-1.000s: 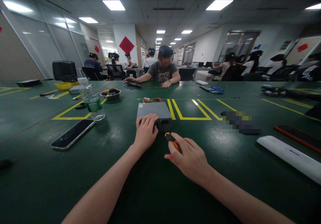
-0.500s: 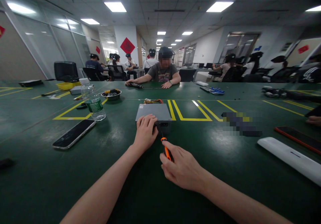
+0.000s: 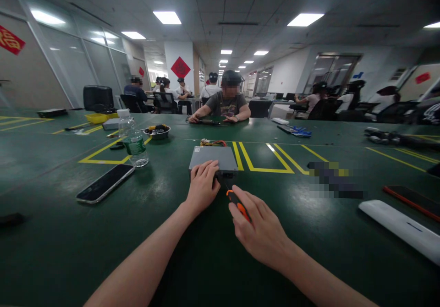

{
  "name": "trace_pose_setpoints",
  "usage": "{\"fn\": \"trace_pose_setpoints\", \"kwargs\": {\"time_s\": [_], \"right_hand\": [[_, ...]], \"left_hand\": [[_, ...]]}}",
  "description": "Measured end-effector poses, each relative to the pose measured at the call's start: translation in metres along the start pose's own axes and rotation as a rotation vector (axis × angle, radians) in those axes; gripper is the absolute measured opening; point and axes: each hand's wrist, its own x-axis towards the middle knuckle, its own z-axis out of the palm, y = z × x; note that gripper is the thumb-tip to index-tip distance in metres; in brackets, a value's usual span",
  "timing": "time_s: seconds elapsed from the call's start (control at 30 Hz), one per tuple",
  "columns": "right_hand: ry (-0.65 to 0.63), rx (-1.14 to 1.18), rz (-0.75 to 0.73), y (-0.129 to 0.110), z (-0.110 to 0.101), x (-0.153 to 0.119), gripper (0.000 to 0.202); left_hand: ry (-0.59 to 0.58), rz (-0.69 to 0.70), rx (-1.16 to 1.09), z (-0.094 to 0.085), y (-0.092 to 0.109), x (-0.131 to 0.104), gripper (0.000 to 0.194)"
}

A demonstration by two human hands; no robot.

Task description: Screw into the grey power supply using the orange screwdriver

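A grey metal computer power supply (image 3: 225, 156) lies on the green table in front of me, its coloured cables bunched behind its far side. My left hand (image 3: 203, 185) grips its near edge, fingers over the top and thumb down at the front face. A black socket shows on that face, right of my thumb. My right hand (image 3: 259, 222) is closed round the orange and black handle of a screwdriver (image 3: 238, 202). Its thin shaft points at the lower front of the power supply; whether the tip touches is too dark to tell.
Left of the power supply stand a water bottle (image 3: 136, 147), a phone (image 3: 106, 183) and a metal bowl (image 3: 157, 133) of small items. A white elongated case (image 3: 400, 227) and a red-edged dark device (image 3: 412, 200) lie right. A co-worker (image 3: 227, 101) sits opposite, arms on the table.
My right hand has shifted right with the screwdriver, whose handle now slants more, away from the power supply. My left hand stays on the power supply. The whole view has shifted slightly.
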Motion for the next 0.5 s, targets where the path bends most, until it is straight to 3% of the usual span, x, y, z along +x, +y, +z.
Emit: {"fn": "trace_pose_setpoints", "kwargs": {"time_s": [0.1, 0.23, 0.33, 0.5], "right_hand": [[0.013, 0.007, -0.126, -0.0004, 0.0026, 0.0008, 0.026], [0.069, -0.020, -0.059, 0.0008, 0.0054, 0.0015, 0.009], [0.038, 0.025, -0.018, -0.0012, 0.0066, 0.0006, 0.010], [0.022, 0.041, -0.131, 0.0000, 0.0079, 0.0004, 0.022]], "left_hand": [[-0.002, -0.001, -0.004, 0.0000, 0.0008, 0.0003, 0.030], [-0.009, -0.024, -0.024, -0.0010, 0.0013, 0.0010, 0.030], [-0.013, -0.034, -0.040, -0.0014, 0.0013, 0.0013, 0.029], [-0.007, -0.037, -0.049, -0.0004, 0.0015, 0.0012, 0.029]]}}
